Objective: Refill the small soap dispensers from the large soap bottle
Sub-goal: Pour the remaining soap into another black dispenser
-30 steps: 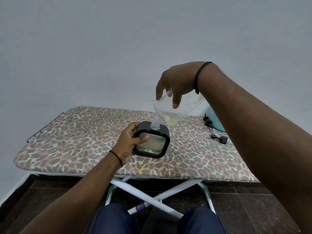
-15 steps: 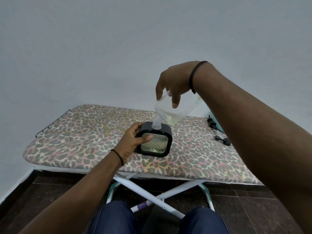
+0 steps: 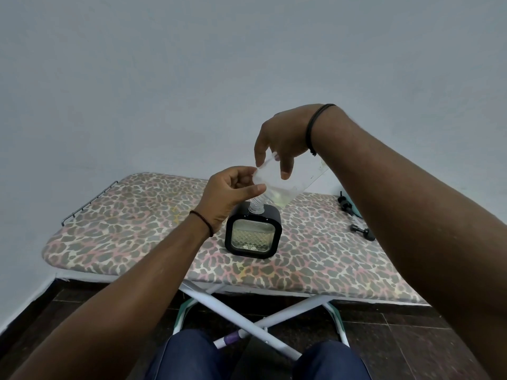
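Now I note the left hand [image 3: 229, 192] has left the small dispenser [image 3: 253, 232] on the board [image 3: 131, 215] and pinches the inverted, near-empty soap bottle [image 3: 285, 185] gripped by the right hand [image 3: 282, 141]; likely draining dregs.

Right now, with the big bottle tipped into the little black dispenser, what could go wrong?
1. Neither hand steadies the dispenser: the left hand is up at the bottle, so a nudge on the neck could tip it on the padded board.
2. The window shows liquid already high, so it could overflow onto the cover.
3. The right hand holds the bottle only by the fingertips, so it may slip.
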